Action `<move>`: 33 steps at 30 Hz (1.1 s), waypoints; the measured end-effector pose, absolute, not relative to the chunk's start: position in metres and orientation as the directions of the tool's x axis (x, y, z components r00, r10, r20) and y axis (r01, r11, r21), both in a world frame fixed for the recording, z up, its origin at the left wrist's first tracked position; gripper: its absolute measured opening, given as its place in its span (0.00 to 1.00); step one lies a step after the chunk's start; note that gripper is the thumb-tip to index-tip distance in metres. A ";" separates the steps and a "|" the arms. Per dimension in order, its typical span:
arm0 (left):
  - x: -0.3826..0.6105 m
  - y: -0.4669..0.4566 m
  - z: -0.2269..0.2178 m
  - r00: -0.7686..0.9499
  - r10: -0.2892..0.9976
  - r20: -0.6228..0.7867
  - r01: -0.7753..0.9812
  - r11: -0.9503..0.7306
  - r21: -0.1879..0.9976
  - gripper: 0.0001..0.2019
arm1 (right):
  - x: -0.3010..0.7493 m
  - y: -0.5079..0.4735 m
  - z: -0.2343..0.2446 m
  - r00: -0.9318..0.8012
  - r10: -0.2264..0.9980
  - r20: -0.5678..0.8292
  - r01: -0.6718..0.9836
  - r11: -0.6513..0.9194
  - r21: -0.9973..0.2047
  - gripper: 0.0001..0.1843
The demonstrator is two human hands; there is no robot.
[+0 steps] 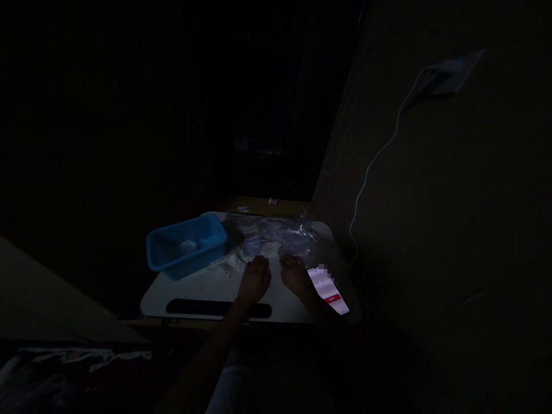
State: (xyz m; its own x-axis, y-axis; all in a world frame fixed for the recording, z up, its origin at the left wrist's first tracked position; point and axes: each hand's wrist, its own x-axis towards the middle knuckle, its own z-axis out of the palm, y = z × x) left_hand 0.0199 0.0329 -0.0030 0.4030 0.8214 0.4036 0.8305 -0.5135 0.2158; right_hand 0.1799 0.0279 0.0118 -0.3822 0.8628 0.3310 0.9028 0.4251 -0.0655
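The room is very dark. My left hand [255,279] lies palm down on a small white lap table [194,290], fingers stretched toward a white crumpled piece [228,263] and a heap of clear plastic bags [276,236]. My right hand [295,275] lies flat beside it, fingers at the edge of the plastic, next to a lit phone [328,289]. Neither hand holds anything that I can make out.
A blue plastic basket [186,246] with something pale inside stands at the table's left. A white cable [375,161] runs down the right wall from a socket [452,73]. The table has a dark slot [218,308] along its near edge.
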 end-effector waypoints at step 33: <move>-0.037 0.024 0.022 0.362 0.932 0.039 0.883 -0.356 0.306 0.13 | 0.185 0.022 0.030 -0.211 0.962 0.175 0.964 0.234 -0.122 0.13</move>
